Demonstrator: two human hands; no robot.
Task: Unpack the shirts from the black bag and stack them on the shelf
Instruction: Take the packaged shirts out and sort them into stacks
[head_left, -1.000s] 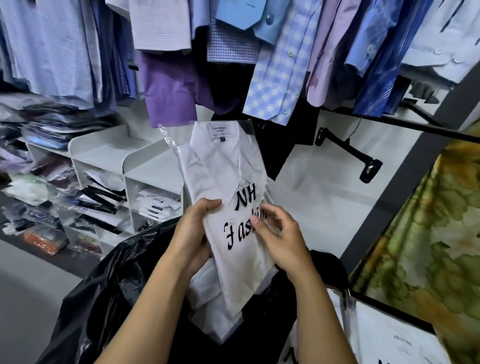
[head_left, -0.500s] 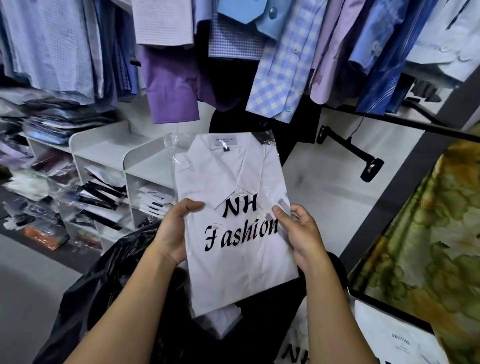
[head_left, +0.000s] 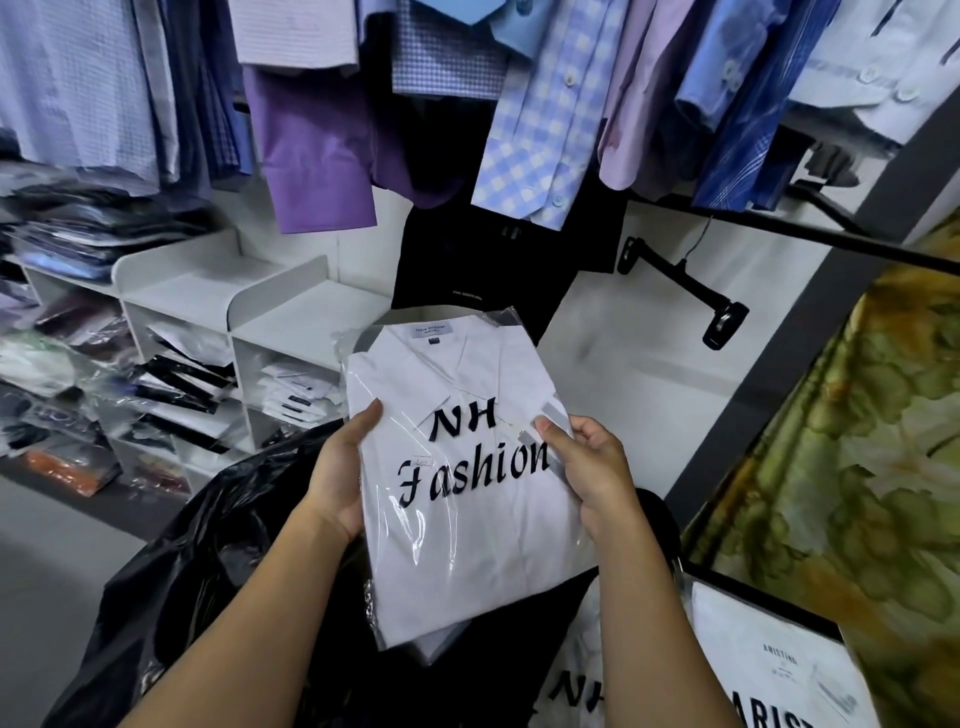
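Now both hands, left and right, grip a bagged shirt (white, folded) above the black bag.

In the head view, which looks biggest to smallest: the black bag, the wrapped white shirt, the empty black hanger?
1. black bag
2. wrapped white shirt, near the camera
3. empty black hanger, farther back; real size unsure

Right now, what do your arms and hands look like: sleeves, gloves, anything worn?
Left hand and right hand are bare: no gloves, rings or watch showing. The left forearm and right forearm are bare too, no sleeve in view.
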